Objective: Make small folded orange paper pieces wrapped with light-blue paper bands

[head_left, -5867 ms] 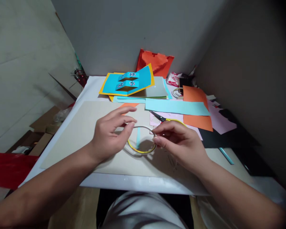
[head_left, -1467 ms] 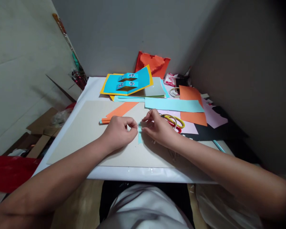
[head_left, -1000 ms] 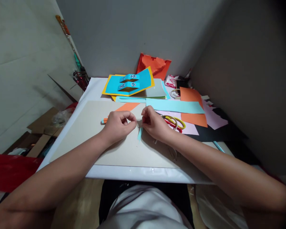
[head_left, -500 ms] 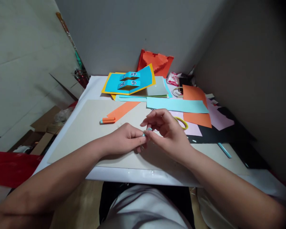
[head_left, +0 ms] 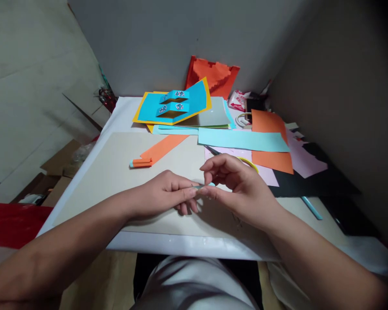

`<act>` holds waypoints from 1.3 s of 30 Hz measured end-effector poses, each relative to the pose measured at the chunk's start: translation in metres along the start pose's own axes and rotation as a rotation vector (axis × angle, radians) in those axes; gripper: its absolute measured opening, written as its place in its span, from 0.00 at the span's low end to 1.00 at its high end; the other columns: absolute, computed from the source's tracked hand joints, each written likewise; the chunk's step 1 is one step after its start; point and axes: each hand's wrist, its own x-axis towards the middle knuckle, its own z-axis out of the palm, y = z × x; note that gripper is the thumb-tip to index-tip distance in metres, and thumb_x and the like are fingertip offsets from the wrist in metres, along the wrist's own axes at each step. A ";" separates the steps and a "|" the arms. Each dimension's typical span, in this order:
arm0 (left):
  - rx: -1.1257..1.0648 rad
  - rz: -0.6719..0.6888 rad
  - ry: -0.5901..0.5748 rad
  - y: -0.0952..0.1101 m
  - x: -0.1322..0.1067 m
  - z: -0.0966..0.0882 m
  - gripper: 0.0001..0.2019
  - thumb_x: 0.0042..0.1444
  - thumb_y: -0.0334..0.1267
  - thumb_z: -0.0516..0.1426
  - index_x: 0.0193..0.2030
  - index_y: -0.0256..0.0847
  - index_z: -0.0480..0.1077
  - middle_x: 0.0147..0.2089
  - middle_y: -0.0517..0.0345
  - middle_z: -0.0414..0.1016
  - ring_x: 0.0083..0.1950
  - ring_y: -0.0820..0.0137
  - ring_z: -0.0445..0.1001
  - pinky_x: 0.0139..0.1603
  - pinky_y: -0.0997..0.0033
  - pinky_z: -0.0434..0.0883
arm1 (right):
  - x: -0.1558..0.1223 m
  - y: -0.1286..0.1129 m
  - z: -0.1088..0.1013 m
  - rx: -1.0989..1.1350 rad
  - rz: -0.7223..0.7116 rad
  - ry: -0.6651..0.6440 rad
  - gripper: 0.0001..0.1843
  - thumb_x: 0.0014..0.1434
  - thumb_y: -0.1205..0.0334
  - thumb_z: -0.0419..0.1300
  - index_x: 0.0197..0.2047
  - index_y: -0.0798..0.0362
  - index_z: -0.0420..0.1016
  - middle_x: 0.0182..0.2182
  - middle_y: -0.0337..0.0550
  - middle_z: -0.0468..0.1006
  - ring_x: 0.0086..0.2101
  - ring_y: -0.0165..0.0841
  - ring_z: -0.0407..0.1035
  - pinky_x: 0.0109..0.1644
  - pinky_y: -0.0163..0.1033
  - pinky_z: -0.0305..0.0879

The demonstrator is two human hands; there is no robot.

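Observation:
A small, narrow piece of light blue paper [head_left: 199,187] lies between my two hands, above the grey-beige board. My left hand [head_left: 168,193] pinches its left part between thumb and fingers. At its right end, my right hand [head_left: 242,187] has the thumb against the paper and the other fingers curled above. My fingers cover much of the piece, so its full shape is hidden. Left of the hands sits a small folded orange paper [head_left: 142,162] with a blue end, touching an orange strip [head_left: 164,147]. Scissors with yellow handles [head_left: 249,163] lie partly behind my right hand.
The board [head_left: 93,185] covers the white tabletop. Behind it stands a blue and yellow pop-up card [head_left: 145,113], with a red pop-up card [head_left: 213,77] against the wall. A light blue strip [head_left: 242,140], orange sheet [head_left: 271,162], black sheet [head_left: 320,183] and blue pen-like stick [head_left: 312,208] lie right.
The view has shifted slightly. More of the light blue piece shows between my fingertips, and my right hand has moved a little to the right.

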 end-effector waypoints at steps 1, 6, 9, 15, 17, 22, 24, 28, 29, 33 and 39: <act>0.008 -0.008 0.007 0.001 -0.001 -0.001 0.18 0.67 0.45 0.53 0.37 0.33 0.78 0.34 0.50 0.81 0.32 0.73 0.77 0.37 0.75 0.75 | 0.000 -0.001 -0.001 0.028 0.012 0.009 0.14 0.55 0.70 0.66 0.44 0.52 0.70 0.33 0.37 0.71 0.35 0.29 0.68 0.40 0.37 0.69; 0.107 0.010 0.028 0.007 -0.004 0.000 0.18 0.66 0.44 0.54 0.34 0.34 0.80 0.30 0.52 0.80 0.33 0.71 0.78 0.36 0.75 0.73 | 0.000 -0.002 0.000 0.113 0.058 0.045 0.13 0.54 0.71 0.67 0.41 0.52 0.70 0.30 0.36 0.73 0.31 0.27 0.70 0.35 0.34 0.70; 0.115 -0.017 0.056 0.010 -0.004 0.003 0.17 0.65 0.42 0.55 0.32 0.34 0.79 0.28 0.53 0.79 0.31 0.72 0.77 0.36 0.76 0.72 | -0.001 0.000 0.005 0.045 0.013 0.039 0.13 0.54 0.73 0.66 0.41 0.53 0.71 0.30 0.36 0.75 0.32 0.28 0.72 0.37 0.34 0.71; 0.058 -0.018 0.199 0.012 -0.003 0.004 0.18 0.64 0.40 0.55 0.27 0.34 0.77 0.27 0.54 0.79 0.28 0.74 0.75 0.33 0.77 0.71 | -0.004 -0.002 -0.004 -0.076 -0.142 0.182 0.06 0.59 0.69 0.65 0.39 0.49 0.76 0.39 0.42 0.76 0.44 0.34 0.72 0.46 0.39 0.70; 0.014 -0.007 0.258 0.010 -0.003 0.003 0.17 0.64 0.40 0.55 0.26 0.34 0.76 0.27 0.54 0.79 0.27 0.75 0.74 0.32 0.77 0.71 | -0.002 -0.005 -0.014 0.033 -0.145 0.126 0.04 0.59 0.67 0.66 0.35 0.48 0.77 0.40 0.44 0.75 0.51 0.37 0.68 0.51 0.41 0.68; -0.021 -0.002 0.255 0.009 -0.003 0.003 0.15 0.63 0.40 0.56 0.28 0.35 0.76 0.26 0.56 0.79 0.27 0.76 0.74 0.32 0.78 0.71 | 0.000 -0.010 -0.022 0.110 0.039 -0.235 0.06 0.59 0.60 0.66 0.31 0.50 0.76 0.44 0.48 0.75 0.61 0.43 0.60 0.59 0.46 0.63; -0.018 -0.016 0.218 0.010 -0.002 0.005 0.16 0.64 0.39 0.56 0.27 0.34 0.75 0.25 0.57 0.78 0.26 0.77 0.73 0.30 0.79 0.69 | 0.000 -0.008 -0.017 0.091 0.108 -0.295 0.07 0.60 0.59 0.65 0.31 0.51 0.76 0.47 0.48 0.75 0.60 0.43 0.61 0.59 0.46 0.62; 0.029 -0.042 0.163 0.011 -0.002 0.008 0.17 0.64 0.40 0.55 0.27 0.34 0.76 0.25 0.57 0.77 0.27 0.77 0.72 0.30 0.79 0.68 | -0.001 0.001 -0.006 0.114 0.176 -0.219 0.07 0.59 0.59 0.65 0.32 0.52 0.76 0.47 0.46 0.73 0.50 0.38 0.69 0.54 0.43 0.63; 0.036 -0.046 0.158 0.010 -0.002 0.008 0.18 0.65 0.40 0.55 0.28 0.34 0.77 0.26 0.56 0.78 0.28 0.76 0.73 0.32 0.78 0.68 | -0.001 0.003 -0.003 0.120 0.188 -0.185 0.07 0.59 0.60 0.65 0.32 0.53 0.76 0.46 0.45 0.73 0.46 0.36 0.70 0.52 0.43 0.63; 0.013 -0.054 0.150 0.008 -0.002 0.008 0.17 0.65 0.40 0.54 0.29 0.34 0.78 0.28 0.55 0.79 0.30 0.74 0.76 0.35 0.76 0.71 | -0.001 0.008 0.002 0.106 0.235 -0.095 0.07 0.60 0.59 0.64 0.33 0.53 0.74 0.36 0.42 0.75 0.35 0.33 0.68 0.41 0.40 0.62; -0.072 -0.056 0.136 0.007 -0.001 0.008 0.16 0.64 0.41 0.54 0.32 0.34 0.79 0.32 0.51 0.81 0.34 0.71 0.78 0.39 0.72 0.73 | -0.001 0.009 0.008 0.130 0.237 -0.025 0.08 0.59 0.60 0.64 0.32 0.54 0.72 0.31 0.40 0.74 0.34 0.33 0.68 0.40 0.39 0.63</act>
